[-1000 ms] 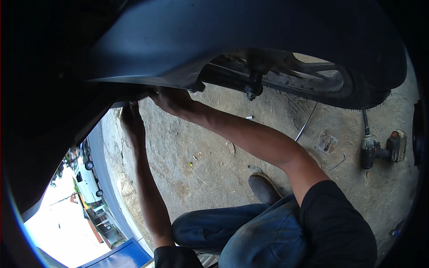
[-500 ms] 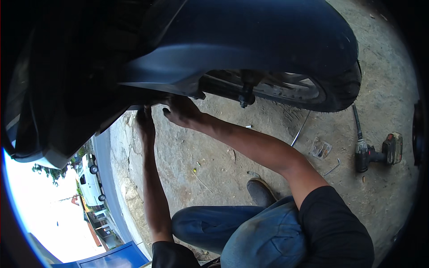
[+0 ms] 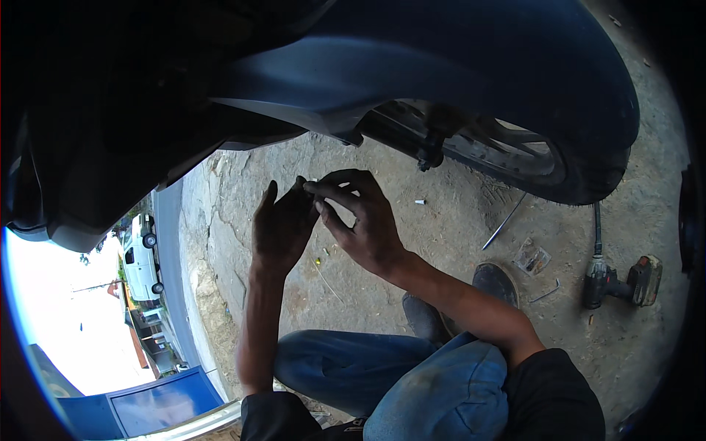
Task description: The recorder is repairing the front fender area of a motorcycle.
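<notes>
My left hand point(image 3: 284, 226) is raised below the dark motor scooter's body, its thumb standing apart from the other fingers. From the right, my right hand point(image 3: 365, 224) meets its fingertips, index finger and thumb drawn together in a pinch. A small light speck shows where the fingers meet; what it is cannot be made out. Above both hands hangs the scooter's dark blue lower panel point(image 3: 294, 88). Its wheel point(image 3: 515, 151) with a black tyre and an axle bolt point(image 3: 429, 156) lies to the right. Neither hand touches the scooter.
On the rough concrete floor point(image 3: 353, 294) at right lie a cordless impact wrench point(image 3: 604, 285), a metal rod point(image 3: 504, 220), a small clear plastic bag point(image 3: 531, 257), a bent hex key point(image 3: 546, 290) and a small socket-like piece point(image 3: 420, 201). A white vehicle point(image 3: 140, 257) stands beyond the road.
Both hands have come down from under the scooter's panel, toward me, and now meet fingertip to fingertip. The view has shifted slightly, and a second shoe now shows.
</notes>
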Demonstrator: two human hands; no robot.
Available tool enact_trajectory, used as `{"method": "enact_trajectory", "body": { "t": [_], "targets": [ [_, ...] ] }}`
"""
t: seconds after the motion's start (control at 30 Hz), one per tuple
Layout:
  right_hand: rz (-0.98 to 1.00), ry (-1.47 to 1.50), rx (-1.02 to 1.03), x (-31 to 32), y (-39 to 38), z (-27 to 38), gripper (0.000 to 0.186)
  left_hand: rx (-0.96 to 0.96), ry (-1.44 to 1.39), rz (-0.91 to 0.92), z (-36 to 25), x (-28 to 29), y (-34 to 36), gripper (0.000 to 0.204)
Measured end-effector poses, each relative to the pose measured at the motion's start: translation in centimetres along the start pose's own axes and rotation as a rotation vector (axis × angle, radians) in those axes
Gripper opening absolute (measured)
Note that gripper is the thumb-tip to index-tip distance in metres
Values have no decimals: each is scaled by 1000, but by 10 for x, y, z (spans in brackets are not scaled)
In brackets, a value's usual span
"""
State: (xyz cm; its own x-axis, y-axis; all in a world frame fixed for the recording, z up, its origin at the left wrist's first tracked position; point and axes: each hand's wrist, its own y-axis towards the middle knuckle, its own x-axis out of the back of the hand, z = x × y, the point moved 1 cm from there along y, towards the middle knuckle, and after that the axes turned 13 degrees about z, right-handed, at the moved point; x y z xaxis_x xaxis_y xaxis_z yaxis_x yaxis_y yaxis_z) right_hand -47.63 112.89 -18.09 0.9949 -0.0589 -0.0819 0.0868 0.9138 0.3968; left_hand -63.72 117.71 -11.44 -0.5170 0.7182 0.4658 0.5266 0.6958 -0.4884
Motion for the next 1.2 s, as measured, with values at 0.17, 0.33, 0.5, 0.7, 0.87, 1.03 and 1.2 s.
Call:
{"method": "enact_trajectory", "body": {
  "t": [0.17, 0.33, 0.5, 0.7, 0.87, 1.03, 1.2],
  "targets": [
    [-64, -80, 19, 19, -4, -8, 32, -49, 205, -179, 5, -12, 14, 49],
    [-29, -154, -2, 31, -5, -7, 30, -93, -1257, 51, -19, -23, 23, 58],
    [5, -276, -13, 40, -2, -13, 27, -150, -1372, 158, -13, -25, 28, 64],
    [33, -330, -2, 35, 2, -14, 18, -60, -1189, 72, -26, -30, 27, 68],
    [127, -441, -46, 27, 9, -8, 17, 0, -1222, 19, -17, -32, 29, 68],
    [213, -459, -128, 16, 14, -14, 15, -302, -1624, 538, 4, -26, 29, 66],
    [229, -251, -173, 17, 12, -24, 16, -48, -1328, 148, 5, -25, 21, 61]
  ]
}}
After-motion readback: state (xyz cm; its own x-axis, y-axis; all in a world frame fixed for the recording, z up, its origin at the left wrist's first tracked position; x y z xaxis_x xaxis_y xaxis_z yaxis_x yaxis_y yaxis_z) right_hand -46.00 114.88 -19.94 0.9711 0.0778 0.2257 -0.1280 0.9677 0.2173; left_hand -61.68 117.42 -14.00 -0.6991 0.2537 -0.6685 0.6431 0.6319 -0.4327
